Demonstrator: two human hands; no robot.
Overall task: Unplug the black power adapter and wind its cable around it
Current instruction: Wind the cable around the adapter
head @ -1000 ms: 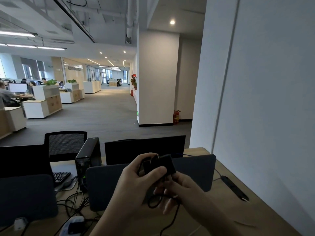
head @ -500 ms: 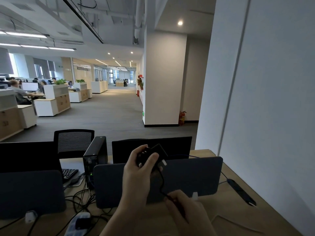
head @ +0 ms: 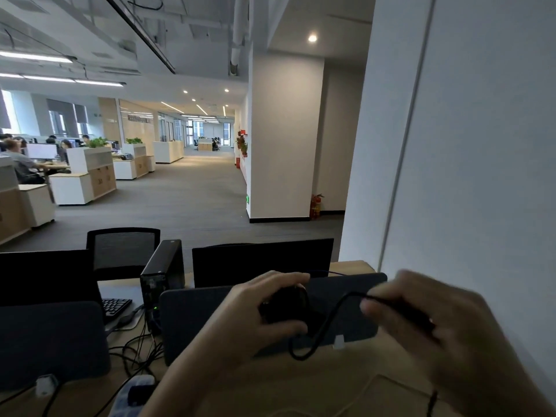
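My left hand (head: 249,314) grips the black power adapter (head: 284,305) above the wooden desk (head: 301,383), with fingers wrapped over its top and the thumb under it, so most of it is hidden. Its black cable (head: 328,320) drops from the adapter into a loop and rises to the right. My right hand (head: 421,323), blurred by motion, pinches the cable to the right of the adapter, at about the same height. A loose end of cable (head: 431,401) hangs below my right wrist.
A dark grey desk divider (head: 192,320) stands behind my hands, with a second one (head: 51,341) to the left. Behind them are black monitors (head: 261,260), a black computer case (head: 164,272) and a keyboard (head: 115,305). Tangled cables (head: 135,350) lie at left. A white wall (head: 481,176) closes the right side.
My right hand has swung from low beneath the adapter up and out to the right, pulling the cable with it. My left hand has kept hold of the adapter, a little lower.
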